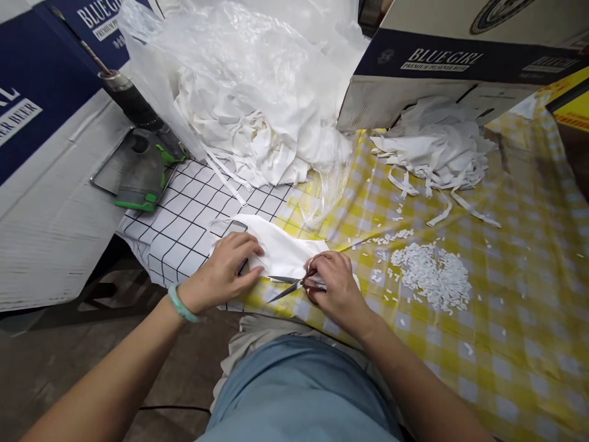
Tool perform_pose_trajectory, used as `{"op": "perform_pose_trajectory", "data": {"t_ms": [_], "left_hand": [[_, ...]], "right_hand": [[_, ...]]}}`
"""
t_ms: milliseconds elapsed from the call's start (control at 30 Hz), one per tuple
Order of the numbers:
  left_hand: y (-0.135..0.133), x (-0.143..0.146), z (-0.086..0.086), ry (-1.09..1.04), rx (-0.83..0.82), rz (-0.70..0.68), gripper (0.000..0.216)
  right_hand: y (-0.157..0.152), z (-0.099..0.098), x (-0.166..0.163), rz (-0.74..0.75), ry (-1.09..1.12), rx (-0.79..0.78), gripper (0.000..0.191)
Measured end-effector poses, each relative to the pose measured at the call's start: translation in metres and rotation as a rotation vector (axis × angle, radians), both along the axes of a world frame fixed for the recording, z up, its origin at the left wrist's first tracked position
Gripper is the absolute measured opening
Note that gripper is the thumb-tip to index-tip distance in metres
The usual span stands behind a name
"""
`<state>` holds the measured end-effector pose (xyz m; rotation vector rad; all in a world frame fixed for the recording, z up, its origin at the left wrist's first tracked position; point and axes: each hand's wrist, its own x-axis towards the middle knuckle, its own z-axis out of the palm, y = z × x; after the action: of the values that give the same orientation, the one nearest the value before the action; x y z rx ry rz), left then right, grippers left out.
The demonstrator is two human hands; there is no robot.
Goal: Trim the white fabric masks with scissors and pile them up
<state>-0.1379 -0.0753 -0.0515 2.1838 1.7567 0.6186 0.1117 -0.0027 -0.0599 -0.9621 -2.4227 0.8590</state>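
Observation:
A white cloth garment piece (280, 245) lies nearly flat on the table in front of me. My left hand (227, 267) rests on its left end, with thumb and fingers apart and the fingertips touching the cloth. In my right hand (338, 285) is a pair of scissors (294, 287) with dark reddish handles. Their blades are parted and point left, by the cloth's near edge. The right fingers also lie against the right end of the cloth, and whether they pinch it I cannot tell.
Small white scraps (432, 276) are heaped at the right. Behind them lies a pile of strapped white garments (442, 153). A clear plastic bag (257, 55) of white garments stands at the back. A drill (142, 159) and cardboard boxes (414, 67) border the checked tablecloth (515, 344).

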Motion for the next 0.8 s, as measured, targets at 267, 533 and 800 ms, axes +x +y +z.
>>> {"op": "perform_pose_trajectory", "data": {"t_ms": [267, 533, 800], "left_hand": [[-0.009, 0.022, 0.013, -0.244, -0.078, 0.009, 0.015], [0.004, 0.037, 0.058, -0.852, -0.671, 0.111, 0.032], [0.02, 0.043, 0.057, -0.852, -0.686, 0.007, 0.033]], "right_hand": [[0.012, 0.01, 0.012, -0.202, 0.141, -0.062, 0.021], [-0.011, 0.007, -0.012, -0.055, 0.366, -0.294, 0.022], [0.033, 0.042, 0.001, -0.135, 0.599, -0.841, 0.035]]}}
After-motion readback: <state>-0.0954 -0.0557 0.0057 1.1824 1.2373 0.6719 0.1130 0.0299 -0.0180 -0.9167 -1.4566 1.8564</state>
